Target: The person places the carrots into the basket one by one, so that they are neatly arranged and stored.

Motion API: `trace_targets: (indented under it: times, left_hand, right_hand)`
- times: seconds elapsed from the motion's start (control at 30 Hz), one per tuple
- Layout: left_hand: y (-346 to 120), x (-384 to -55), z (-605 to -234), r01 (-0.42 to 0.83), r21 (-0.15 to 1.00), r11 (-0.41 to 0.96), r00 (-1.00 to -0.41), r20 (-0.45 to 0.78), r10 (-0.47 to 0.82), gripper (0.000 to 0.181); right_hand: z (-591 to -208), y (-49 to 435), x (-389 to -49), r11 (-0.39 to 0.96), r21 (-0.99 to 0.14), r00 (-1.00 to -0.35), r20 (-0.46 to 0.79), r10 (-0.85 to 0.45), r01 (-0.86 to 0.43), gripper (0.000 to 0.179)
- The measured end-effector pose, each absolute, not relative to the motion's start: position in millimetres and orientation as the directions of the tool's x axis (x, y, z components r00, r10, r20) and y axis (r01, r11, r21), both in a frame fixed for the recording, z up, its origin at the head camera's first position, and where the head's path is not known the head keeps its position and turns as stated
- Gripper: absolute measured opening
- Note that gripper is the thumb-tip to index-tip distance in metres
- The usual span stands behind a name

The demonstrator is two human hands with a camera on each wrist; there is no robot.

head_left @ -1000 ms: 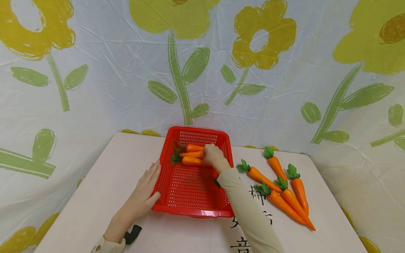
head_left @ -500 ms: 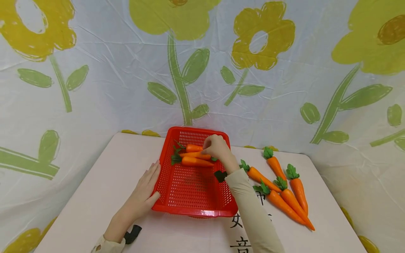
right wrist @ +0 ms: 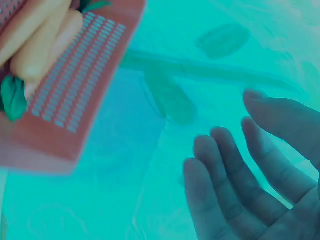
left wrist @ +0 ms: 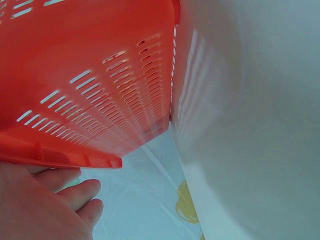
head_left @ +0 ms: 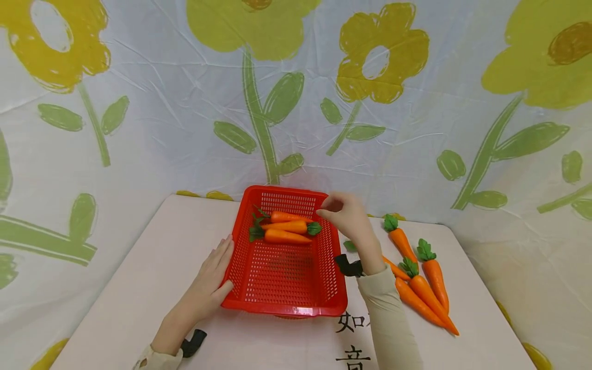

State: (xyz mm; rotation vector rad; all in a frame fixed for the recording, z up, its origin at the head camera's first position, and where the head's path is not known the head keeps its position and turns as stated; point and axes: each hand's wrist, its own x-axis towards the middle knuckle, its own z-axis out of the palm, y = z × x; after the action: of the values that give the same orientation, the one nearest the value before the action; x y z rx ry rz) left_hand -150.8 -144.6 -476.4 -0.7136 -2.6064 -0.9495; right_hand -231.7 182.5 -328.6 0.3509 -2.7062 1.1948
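A red plastic basket with slotted walls stands mid-table in the head view. Three orange carrots lie across its far half: a front one, a middle one with leaves to the right, and a rear one. My left hand rests against the basket's left side, fingers straight, thumb near the rim; the left wrist view shows its fingers just under the rim. Over the right rim hovers my right hand. In the right wrist view that hand holds nothing, its fingers loosely bent.
Several more carrots with green leaves lie on the table right of the basket, partly behind my right forearm. Black characters mark the white table. A flower-printed cloth hangs behind and at the sides.
My right hand has let go of the middle carrot, then risen and moved right, out over the basket's right rim. The left hand stays at the basket's left side.
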Motion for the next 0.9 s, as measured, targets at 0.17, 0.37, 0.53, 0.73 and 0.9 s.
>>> trace_targets:
  times: [0.17, 0.37, 0.53, 0.73, 0.9]
  left_hand:
    - [-144.5, -151.2, -476.5, 0.533, 0.525, 0.664, -0.842, 0.409, 0.352, 0.080]
    - [-145.1, -152.4, -478.2, 0.523, 0.532, 0.666, -0.848, 0.400, 0.347, 0.080]
    - [-145.8, -153.4, -479.2, 0.522, 0.534, 0.665, -0.849, 0.400, 0.345, 0.081]
    - [-145.4, -153.6, -478.6, 0.528, 0.536, 0.659, -0.845, 0.405, 0.348, 0.081]
    - [-145.6, -153.7, -478.1, 0.539, 0.531, 0.653, -0.839, 0.411, 0.358, 0.080]
  right_hand:
    - [-323.3, 209.0, -213.6, 0.659, -0.696, -0.946, 0.316, -0.076, -0.285, 0.011]
    - [-323.6, 251.6, -198.9, 0.679, -0.673, -0.916, 0.401, 0.002, -0.293, 0.020]
    - [-331.2, 289.8, -190.6, 0.641, -0.729, -0.915, 0.391, 0.101, -0.240, 0.026]
    - [-347.9, 332.7, -179.4, 0.657, -0.741, -0.917, 0.346, 0.199, -0.137, 0.031]
    - [-364.4, 366.3, -165.3, 0.686, -0.726, -0.922, 0.295, 0.250, -0.046, 0.031]
